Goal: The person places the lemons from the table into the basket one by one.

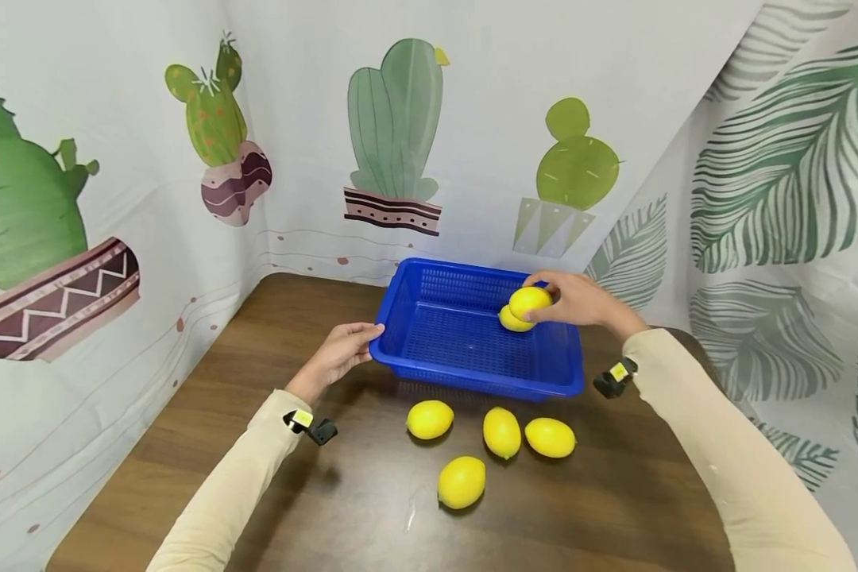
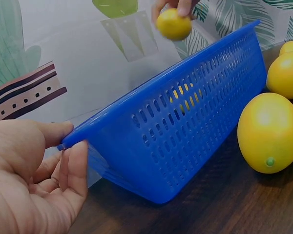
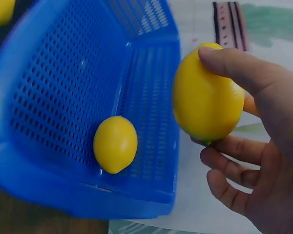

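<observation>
A lemon [image 1: 530, 302] is grasped in the right hand [image 1: 579, 300] above the basket [image 1: 429, 274], whose rim is steadied by the left hand's [image 1: 339, 353] relaxed fingers [image 2: 75, 165]; a low release is advisable.

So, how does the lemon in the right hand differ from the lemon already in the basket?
The held lemon is gripped in the right hand, above the blue basket; the other lemon lies loose on the basket floor, untouched. In the right wrist view, the held one looks bigger, being closer. Both are plain yellow.
</observation>
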Available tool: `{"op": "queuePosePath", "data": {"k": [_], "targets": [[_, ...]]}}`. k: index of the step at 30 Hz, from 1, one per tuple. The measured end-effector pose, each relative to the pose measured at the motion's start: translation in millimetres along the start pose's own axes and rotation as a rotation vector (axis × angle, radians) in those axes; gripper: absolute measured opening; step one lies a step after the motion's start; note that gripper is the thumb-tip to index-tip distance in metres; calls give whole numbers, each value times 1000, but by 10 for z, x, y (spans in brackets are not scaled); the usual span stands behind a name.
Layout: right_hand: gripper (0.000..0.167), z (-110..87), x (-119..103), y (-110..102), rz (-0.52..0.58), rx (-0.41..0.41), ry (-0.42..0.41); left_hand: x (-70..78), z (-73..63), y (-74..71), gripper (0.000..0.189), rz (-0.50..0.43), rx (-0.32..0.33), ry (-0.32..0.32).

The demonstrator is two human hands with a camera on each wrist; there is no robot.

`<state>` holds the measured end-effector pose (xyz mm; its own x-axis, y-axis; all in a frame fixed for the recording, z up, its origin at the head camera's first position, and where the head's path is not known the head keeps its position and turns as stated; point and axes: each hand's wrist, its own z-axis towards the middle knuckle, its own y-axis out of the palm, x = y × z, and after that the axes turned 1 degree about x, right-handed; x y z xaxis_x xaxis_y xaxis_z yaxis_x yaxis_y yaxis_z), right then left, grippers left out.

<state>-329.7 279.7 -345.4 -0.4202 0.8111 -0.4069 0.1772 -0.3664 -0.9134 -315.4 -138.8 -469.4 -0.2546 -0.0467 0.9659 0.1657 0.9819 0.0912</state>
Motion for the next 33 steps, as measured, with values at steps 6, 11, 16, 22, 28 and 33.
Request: {"op": "queuePosePath", "data": {"k": [6, 11, 16, 22, 28, 33], "targets": [[60, 379, 119, 217, 2, -10, 18, -4, 29, -7, 28, -1, 2, 8], [64, 618, 134, 370, 5, -18, 44, -1, 39, -18, 25, -8, 0, 13], [62, 793, 133, 527, -11, -44, 74, -13, 34, -14, 22, -23, -5, 5], [62, 937, 146, 711, -27, -63, 132, -27, 15, -23, 27, -28, -17, 3], [65, 1037, 145, 858, -43, -83, 173, -43, 37, -25, 26, -32, -10, 2], [66, 1096, 155, 946, -94, -80, 183, -42, 45, -13, 33, -30, -11, 2]]}}
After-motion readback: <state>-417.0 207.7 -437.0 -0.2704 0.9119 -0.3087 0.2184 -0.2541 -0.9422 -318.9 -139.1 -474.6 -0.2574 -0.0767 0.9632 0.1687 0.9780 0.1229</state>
